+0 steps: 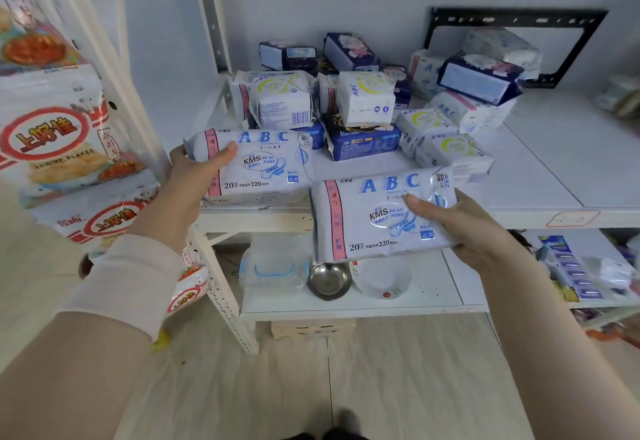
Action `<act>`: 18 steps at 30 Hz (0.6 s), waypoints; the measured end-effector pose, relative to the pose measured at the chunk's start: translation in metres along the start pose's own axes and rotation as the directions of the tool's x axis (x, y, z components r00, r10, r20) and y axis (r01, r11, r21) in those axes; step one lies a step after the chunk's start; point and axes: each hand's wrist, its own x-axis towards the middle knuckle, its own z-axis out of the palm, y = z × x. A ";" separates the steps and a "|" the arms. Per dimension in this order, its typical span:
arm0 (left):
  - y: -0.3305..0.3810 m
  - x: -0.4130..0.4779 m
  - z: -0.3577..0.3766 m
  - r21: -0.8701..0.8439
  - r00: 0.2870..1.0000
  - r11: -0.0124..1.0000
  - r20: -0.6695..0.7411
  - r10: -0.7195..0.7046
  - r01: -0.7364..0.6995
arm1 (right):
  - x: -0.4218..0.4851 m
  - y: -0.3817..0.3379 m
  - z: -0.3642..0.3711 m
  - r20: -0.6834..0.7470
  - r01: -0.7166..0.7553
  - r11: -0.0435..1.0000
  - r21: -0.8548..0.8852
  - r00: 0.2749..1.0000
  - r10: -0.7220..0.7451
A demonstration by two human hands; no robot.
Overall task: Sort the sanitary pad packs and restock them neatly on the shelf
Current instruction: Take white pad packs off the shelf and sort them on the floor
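Both hands grip white ABC packs: right hand (474,228) its pack (377,218), left hand (197,176) another (256,166) at the shelf (540,176) edge.

You hold two matching white ABC packs at the shelf (554,169). Your left hand (194,176) grips the first ABC pack (258,167) by its end, over the shelf's front edge. Your right hand (465,226) holds the second ABC pack (377,216) just in front of the shelf, thumb across its face. Farther back on the shelf lies a jumbled pile of packs (363,100), white and dark blue.
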 end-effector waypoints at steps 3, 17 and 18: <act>-0.003 -0.008 -0.002 0.003 1.000 1.000 0.005 0.024 -0.024 | -0.017 0.014 0.006 0.011 -0.010 1.000 -0.019 1.000 0.010; -0.052 -0.089 -0.013 -0.043 0.999 0.999 0.043 0.029 -0.028 | -0.101 0.100 0.026 0.110 -0.109 0.994 -0.031 0.988 0.112; -0.059 -0.099 -0.015 -0.058 0.998 0.998 0.052 0.023 -0.020 | -0.109 0.107 0.026 0.118 -0.123 0.992 -0.027 0.985 0.126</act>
